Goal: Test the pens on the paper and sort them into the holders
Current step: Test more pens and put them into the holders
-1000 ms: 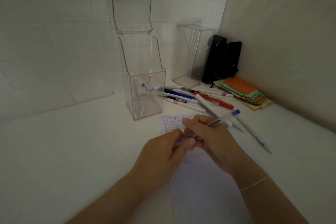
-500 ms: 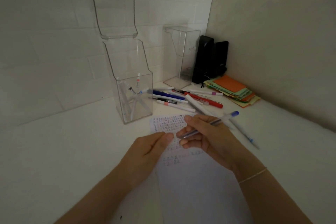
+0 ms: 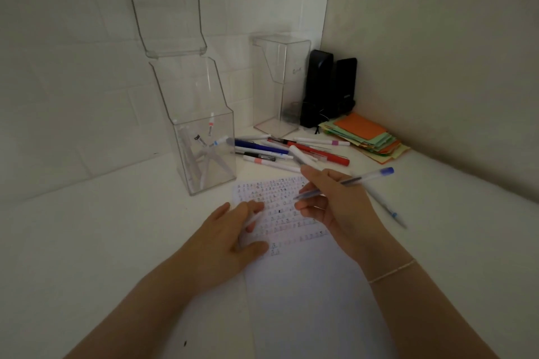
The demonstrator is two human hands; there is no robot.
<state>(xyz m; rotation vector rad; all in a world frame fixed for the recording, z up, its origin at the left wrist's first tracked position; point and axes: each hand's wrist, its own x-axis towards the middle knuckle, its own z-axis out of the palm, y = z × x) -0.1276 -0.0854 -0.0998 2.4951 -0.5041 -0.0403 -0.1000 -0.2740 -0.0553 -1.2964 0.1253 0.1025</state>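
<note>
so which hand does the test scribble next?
Right. The right hand already grips the blue-capped pen, tip angled down over the paper. The left hand rests on the sheet, holding what looks like a cap.

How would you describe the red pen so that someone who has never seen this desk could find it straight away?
Start at the tall clear holder with its lid flipped up, which already has pens standing in it. To its right a loose heap of pens lies on the white desk, behind the sheet of paper. The red pen lies slanted along the heap's right side, the only all-red barrel among white and blue ones.
</note>
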